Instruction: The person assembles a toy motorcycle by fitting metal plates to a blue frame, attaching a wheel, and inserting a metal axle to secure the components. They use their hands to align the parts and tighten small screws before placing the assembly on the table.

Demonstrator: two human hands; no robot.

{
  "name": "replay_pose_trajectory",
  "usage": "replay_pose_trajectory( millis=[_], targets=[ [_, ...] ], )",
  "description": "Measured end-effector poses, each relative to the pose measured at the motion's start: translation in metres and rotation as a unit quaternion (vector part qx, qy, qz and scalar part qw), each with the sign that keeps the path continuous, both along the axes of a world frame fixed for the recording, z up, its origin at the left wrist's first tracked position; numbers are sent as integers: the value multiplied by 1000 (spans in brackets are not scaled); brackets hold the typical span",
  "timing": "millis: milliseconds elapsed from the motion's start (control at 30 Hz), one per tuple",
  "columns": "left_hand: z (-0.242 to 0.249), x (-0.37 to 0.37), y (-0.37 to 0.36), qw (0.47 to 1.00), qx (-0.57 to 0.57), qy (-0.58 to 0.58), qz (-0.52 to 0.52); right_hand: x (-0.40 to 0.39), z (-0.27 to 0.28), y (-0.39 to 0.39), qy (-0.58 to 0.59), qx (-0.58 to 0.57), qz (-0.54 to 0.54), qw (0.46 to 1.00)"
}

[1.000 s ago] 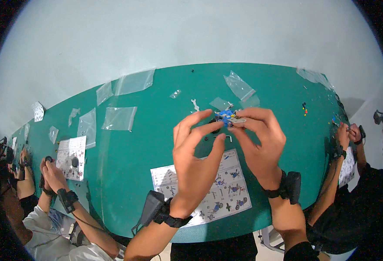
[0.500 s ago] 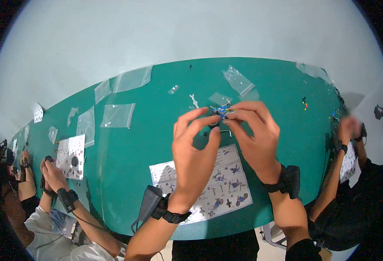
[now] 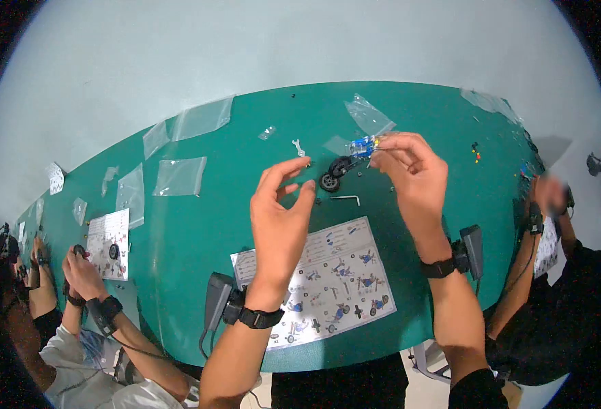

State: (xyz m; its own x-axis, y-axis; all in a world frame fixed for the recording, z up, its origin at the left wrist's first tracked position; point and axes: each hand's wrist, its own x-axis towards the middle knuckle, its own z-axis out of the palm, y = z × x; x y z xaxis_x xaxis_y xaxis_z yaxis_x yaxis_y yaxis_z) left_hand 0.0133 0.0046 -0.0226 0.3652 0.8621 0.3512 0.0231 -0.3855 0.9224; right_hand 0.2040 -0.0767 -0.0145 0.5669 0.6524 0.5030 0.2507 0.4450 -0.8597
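My right hand (image 3: 416, 167) pinches a small blue toy motorcycle body (image 3: 363, 146) by its right end, above the table. Two black toy wheels (image 3: 329, 182) show just below and left of the body, the upper one overlapping it in this view. My left hand (image 3: 280, 198) is open, thumb and index finger apart, a short way left of the wheels. Close beyond its fingertips lies a small silver wrench (image 3: 298, 147). An L-shaped hex key (image 3: 347, 198) rests between the hands. Below them is a printed instruction sheet (image 3: 334, 286), partly covered by my left wrist.
Clear plastic bags (image 3: 180, 177) lie to the left, with another bag (image 3: 369, 114) beyond my hands. Small coloured parts (image 3: 476, 153) are scattered at right. A person at the left handles a dark part over another sheet (image 3: 109, 235); another person's hand (image 3: 547, 196) is at the right edge.
My left hand has let go of the toy motorcycle and moved left, its fingers opening. My right hand has raised the blue body up and to the right; the wheels are now exposed.
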Motion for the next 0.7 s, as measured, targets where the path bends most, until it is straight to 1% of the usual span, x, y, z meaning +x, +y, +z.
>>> replay_pose_trajectory(
  millis=[33,100,133,200,333,433,533,633,700],
  targets=[
    [0,1,0,1000,14,5,1,4,-3,-1,18,-16,15,1000],
    [-1,2,1,992,122,32,6,9,-6,-1,54,-44,47,996],
    [-1,3,2,983,177,46,9,7,-6,-1,49,-58,55,996],
    [2,4,-1,982,183,56,5,-4,-7,0,40,-88,69,993],
    [-3,4,-1,973,223,58,-19,-19,-12,-1,58,-80,134,986],
    [-6,6,-3,975,219,16,-34,-27,-14,-1,77,-75,143,984],
    [1,5,-9,979,202,3,-8,-31,-7,-3,54,-66,139,987],
    [4,5,-10,976,218,-2,-1,-32,-5,-4,34,-51,136,989],
    [4,4,-11,983,183,-21,-15,-32,-4,-5,12,-42,127,991]
  ],
)
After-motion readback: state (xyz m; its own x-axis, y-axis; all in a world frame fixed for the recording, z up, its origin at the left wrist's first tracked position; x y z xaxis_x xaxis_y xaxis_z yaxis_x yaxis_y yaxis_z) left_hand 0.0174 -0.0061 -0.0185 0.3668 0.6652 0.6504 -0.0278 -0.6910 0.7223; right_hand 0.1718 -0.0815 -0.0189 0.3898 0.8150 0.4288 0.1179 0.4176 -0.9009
